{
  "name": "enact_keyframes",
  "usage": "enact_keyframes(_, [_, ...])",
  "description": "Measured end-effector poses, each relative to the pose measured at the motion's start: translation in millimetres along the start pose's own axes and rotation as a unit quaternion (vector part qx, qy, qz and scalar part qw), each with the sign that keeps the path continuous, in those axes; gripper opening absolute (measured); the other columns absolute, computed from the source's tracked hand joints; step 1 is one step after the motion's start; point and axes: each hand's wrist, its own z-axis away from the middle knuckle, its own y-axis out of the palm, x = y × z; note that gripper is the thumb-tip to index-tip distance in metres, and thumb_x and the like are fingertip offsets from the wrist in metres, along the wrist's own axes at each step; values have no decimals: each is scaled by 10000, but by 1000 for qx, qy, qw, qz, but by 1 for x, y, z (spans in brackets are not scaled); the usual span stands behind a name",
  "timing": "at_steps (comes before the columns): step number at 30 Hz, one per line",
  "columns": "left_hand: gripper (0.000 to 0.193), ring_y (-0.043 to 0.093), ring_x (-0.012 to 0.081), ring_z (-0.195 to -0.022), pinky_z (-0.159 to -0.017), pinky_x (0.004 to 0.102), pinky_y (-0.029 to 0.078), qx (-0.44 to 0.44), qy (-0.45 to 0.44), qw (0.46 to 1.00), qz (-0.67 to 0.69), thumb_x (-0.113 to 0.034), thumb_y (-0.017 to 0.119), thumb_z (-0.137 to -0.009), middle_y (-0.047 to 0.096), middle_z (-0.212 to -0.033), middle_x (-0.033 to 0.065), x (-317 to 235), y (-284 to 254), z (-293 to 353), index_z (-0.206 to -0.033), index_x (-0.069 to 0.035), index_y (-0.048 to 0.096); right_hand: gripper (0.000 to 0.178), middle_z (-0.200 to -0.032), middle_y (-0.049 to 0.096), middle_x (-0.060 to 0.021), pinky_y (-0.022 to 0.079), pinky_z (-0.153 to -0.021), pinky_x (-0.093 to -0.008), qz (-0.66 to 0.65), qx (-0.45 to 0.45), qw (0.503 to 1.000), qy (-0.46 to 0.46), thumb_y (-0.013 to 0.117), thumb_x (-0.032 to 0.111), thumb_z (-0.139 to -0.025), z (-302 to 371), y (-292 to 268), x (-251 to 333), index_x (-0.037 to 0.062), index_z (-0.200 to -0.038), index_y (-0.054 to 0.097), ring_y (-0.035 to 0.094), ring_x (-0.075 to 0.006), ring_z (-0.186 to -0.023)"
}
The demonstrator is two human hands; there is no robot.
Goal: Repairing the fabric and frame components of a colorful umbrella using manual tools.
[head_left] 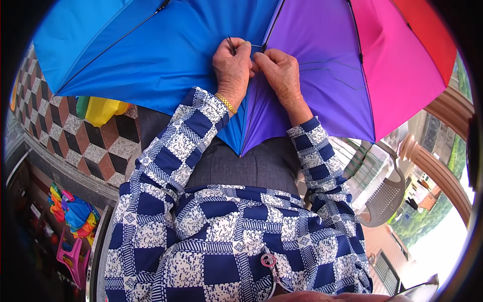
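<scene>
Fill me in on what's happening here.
The left hand grips a slim dark tool beside a rib of the multicoloured umbrella, which is spread in front. The right hand is pinched shut close by; whether it holds anything is unclear. Dark thread trails across the purple panel.

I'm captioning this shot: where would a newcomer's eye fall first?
Probably on the umbrella, its blue, purple, pink and red panels across the top. Next, the left hand, with a thin dark tool, and the right hand, close together at upper centre, near the blue-purple seam. Then the cube-patterned floor at left.
</scene>
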Motion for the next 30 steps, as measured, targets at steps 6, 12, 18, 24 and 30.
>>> enact_keyframes(6, [86, 454, 65, -463, -403, 212, 378, 3, 6, 1000, -30, -120, 617, -836, 482, -568, -20, 1, 1, 1, -806, -51, 575, 224, -540, 582, -82, 438, -507, -326, -11, -4, 1000, -4, 635, 242, -742, 0, 1, 0, 36, -656, 644, 559, -188, -495])
enact_keyframes(12, [88, 450, 61, -475, -426, 210, 372, 10, -11, 1000, -27, -119, 645, -808, 486, -570, -28, 2, 4, 0, -776, -54, 596, 225, -545, 584, -92, 441, -511, -331, 5, -17, 1000, -22, 621, 245, -741, 2, 1, -1, 36, -665, 650, 569, -214, -504])
enact_keyframes(18, [88, 446, 68, -466, -430, 219, 372, 8, -26, 1000, -10, -102, 654, -792, 479, -564, -25, 3, 5, -5, -757, -55, 588, 217, -598, 603, -115, 459, -542, -359, 25, 10, 999, -27, 612, 238, -761, 4, -5, 5, 35, -700, 655, 589, -266, -558])
enact_keyframes(24, [93, 445, 80, -453, -435, 240, 411, 3, -59, 998, -20, -92, 659, -786, 480, -567, -14, -6, 9, -4, -786, -45, 578, 152, -747, 608, -139, 484, -593, -410, 209, 25, 955, -210, 593, 181, -771, 6, -39, 21, 39, -764, 644, 600, -323, -679])
enact_keyframes(30, [102, 468, 103, -426, -419, 252, 446, 9, -86, 996, -31, -73, 661, -767, 514, -597, 12, -11, 8, -5, -767, -39, 564, 102, -786, 598, -106, 487, -617, -394, 326, -23, 910, -255, 577, 126, -783, -11, -51, 20, 60, -828, 640, 597, -313, -733])
